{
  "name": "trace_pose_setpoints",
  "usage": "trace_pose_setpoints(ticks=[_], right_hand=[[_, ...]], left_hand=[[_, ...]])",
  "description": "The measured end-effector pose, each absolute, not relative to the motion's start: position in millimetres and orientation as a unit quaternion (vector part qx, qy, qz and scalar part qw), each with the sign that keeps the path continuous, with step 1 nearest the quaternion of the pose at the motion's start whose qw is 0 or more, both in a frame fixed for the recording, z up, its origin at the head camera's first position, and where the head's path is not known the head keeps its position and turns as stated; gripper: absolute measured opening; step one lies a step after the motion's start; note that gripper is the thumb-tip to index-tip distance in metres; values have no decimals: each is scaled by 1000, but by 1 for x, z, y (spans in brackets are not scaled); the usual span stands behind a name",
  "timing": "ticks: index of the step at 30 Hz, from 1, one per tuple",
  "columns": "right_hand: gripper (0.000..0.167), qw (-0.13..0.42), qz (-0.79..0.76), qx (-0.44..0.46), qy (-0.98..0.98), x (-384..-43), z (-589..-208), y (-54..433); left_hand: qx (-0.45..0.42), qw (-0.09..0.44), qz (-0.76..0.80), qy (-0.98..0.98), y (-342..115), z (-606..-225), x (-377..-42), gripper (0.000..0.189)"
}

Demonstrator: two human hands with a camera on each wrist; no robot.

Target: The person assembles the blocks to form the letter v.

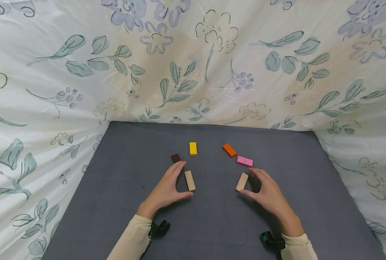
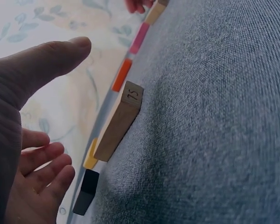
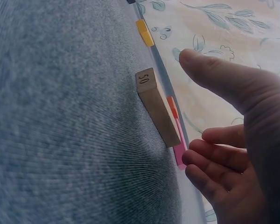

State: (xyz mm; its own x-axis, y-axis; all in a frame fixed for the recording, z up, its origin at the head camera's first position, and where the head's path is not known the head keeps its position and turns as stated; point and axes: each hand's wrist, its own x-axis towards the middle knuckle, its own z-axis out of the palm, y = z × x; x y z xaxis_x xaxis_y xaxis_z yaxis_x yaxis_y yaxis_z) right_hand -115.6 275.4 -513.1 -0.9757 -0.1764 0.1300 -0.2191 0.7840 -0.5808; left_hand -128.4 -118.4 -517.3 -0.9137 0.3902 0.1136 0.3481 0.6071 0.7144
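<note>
Two plain wooden blocks lie on the dark grey cloth. My left hand [image 1: 167, 189] is beside the left wooden block [image 1: 190, 181], thumb and fingers spread apart around its near side. In the left wrist view a gap separates that hand from the block, whose end bears a dark marking. Over on the other side, my right hand [image 1: 269, 193] curves beside the right wooden block [image 1: 242, 181], its thumb by the near end. The right wrist view shows this block's end marked 50, with the thumb and fingers apart. Neither hand grips anything.
Farther back lie a dark brown block [image 1: 176, 158] by the left fingertips, a yellow block [image 1: 193, 148], an orange block [image 1: 229, 150] and a pink block [image 1: 244, 161] near the right fingers. Floral fabric [image 1: 212, 72] rises behind the cloth [image 1: 212, 224] and along its sides.
</note>
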Motion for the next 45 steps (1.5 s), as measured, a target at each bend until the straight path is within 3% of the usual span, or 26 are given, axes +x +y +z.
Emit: trace_pose_setpoints(ticks=[45], right_hand=[[71, 33, 294, 124, -947, -121, -523, 271]], left_hand=[[215, 36, 363, 906, -108, -528, -138, 79]])
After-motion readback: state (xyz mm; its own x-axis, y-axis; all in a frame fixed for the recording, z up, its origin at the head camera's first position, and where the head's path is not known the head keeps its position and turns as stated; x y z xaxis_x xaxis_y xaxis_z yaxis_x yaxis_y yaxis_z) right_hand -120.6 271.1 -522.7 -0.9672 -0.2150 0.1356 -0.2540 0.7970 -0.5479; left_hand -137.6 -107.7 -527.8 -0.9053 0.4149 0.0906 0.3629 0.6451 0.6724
